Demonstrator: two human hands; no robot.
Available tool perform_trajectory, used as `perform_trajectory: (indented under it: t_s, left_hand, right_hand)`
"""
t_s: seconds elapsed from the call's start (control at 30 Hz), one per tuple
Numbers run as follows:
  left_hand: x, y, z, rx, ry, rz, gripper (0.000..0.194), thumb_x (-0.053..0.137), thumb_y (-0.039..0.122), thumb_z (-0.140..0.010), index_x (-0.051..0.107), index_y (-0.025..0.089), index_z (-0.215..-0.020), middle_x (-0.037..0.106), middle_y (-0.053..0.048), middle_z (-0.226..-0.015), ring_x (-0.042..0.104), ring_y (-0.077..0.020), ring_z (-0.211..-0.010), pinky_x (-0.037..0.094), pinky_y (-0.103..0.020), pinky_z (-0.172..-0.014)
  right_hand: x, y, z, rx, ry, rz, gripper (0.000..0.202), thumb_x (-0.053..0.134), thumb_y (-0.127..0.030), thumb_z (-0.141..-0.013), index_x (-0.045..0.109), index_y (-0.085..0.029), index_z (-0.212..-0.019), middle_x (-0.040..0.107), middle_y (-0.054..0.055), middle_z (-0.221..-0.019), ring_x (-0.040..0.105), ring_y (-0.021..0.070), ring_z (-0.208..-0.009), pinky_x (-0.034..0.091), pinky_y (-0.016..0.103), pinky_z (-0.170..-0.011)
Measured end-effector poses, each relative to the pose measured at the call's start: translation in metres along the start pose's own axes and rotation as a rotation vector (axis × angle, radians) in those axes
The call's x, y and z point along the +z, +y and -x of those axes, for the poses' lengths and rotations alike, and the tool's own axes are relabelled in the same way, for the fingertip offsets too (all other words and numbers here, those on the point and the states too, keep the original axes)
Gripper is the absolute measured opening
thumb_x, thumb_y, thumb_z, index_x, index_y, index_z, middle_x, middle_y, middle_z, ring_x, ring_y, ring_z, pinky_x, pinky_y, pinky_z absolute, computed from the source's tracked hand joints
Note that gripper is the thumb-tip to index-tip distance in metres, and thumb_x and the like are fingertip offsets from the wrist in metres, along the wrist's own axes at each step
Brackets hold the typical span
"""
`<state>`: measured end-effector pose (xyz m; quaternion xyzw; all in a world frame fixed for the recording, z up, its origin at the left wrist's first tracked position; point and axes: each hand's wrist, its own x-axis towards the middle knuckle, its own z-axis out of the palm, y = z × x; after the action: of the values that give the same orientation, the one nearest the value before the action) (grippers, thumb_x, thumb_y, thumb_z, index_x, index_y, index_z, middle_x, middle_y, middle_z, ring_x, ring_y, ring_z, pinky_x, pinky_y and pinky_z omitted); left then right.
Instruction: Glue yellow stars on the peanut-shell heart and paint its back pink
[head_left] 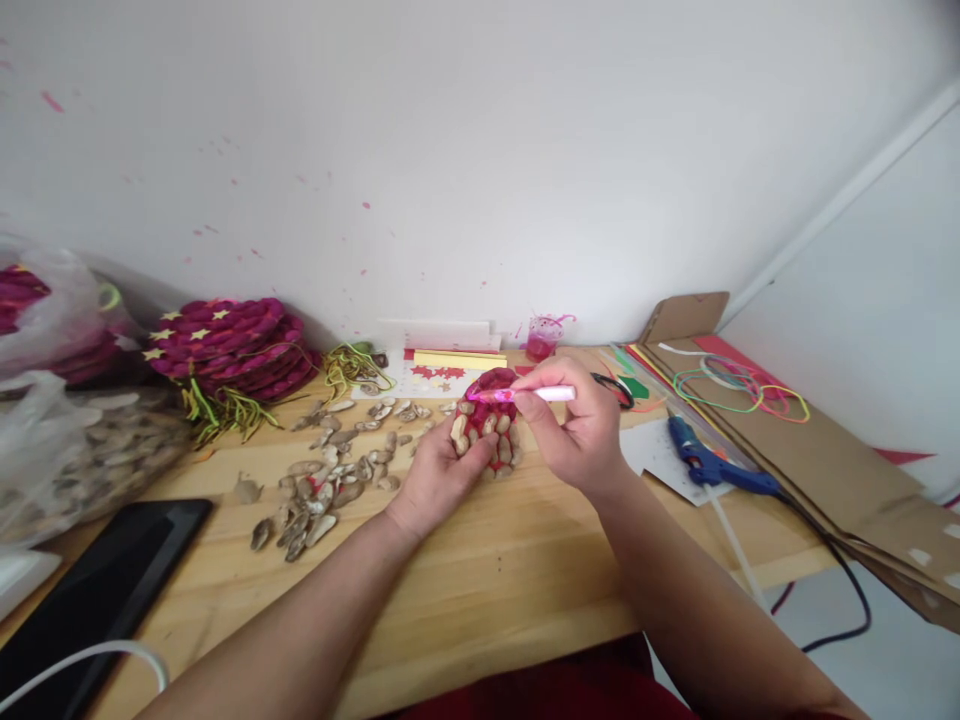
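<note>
My left hand [439, 470] is closed around the left edge of a peanut-shell craft piece [502, 440], with the thumb lying across its front. The upper shells of this piece are deep magenta, while the lower ones keep their natural tan. Pinched in the fingers of my right hand [574, 425] is a slim paintbrush [553, 393] with a white handle and a pink-stained front end. Its tip points left and lies over the magenta shells; whether it touches them I cannot tell. Loose peanut shells [322, 490] are scattered on the wooden table [495, 570], left of my left hand.
Behind my hands stands a cup of pink paint [541, 340]. Stacked magenta shell discs [232, 345] and a bag of shells [127, 450] are at left, near a black tablet [112, 590]. A blue glue gun [712, 465] and cardboard [817, 460] lie at right.
</note>
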<state>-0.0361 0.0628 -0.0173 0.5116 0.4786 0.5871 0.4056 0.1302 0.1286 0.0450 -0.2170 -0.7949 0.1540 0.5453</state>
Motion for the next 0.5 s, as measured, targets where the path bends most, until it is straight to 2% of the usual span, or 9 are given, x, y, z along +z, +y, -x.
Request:
perform_trajectory:
  t_s: [0.2,0.33,0.5]
  left_hand:
    - [0.0004,-0.0005,-0.0002,-0.003,-0.039,0.013,0.019,0.073,0.035,-0.091,0.074,0.018,-0.098,0.078,-0.006,-0.094,0.067,-0.0195,-0.084,0.054,-0.03,-0.082]
    - [0.0003,-0.0003,-0.0006,0.007,-0.023,0.011,0.016,0.073,0.034,-0.091,0.073,0.019,-0.095,0.077,-0.004,-0.09,0.066,-0.0182,-0.08,0.054,-0.029,-0.08]
    - [0.0002,0.0005,-0.0003,-0.009,-0.036,0.042,0.02,0.074,0.035,-0.091,0.075,0.018,-0.102,0.08,-0.007,-0.1,0.07,-0.0203,-0.089,0.055,-0.031,-0.089]
  right_hand:
    - [0.0002,0.0019,0.0003,0.024,0.065,0.015,0.003,0.067,-0.025,-0.099,0.068,-0.026,-0.097,0.075,0.003,-0.092,0.068,0.0211,-0.088,0.053,0.041,-0.085]
    - [-0.0001,0.0016,0.0005,-0.005,0.019,-0.025,0.004,0.067,-0.022,-0.098,0.069,-0.025,-0.098,0.074,0.002,-0.09,0.067,0.0203,-0.086,0.052,0.04,-0.083]
    - [-0.0014,0.0022,0.0008,0.011,0.065,0.004,0.004,0.068,-0.022,-0.098,0.069,-0.026,-0.098,0.074,0.002,-0.092,0.068,0.0211,-0.088,0.052,0.041,-0.086]
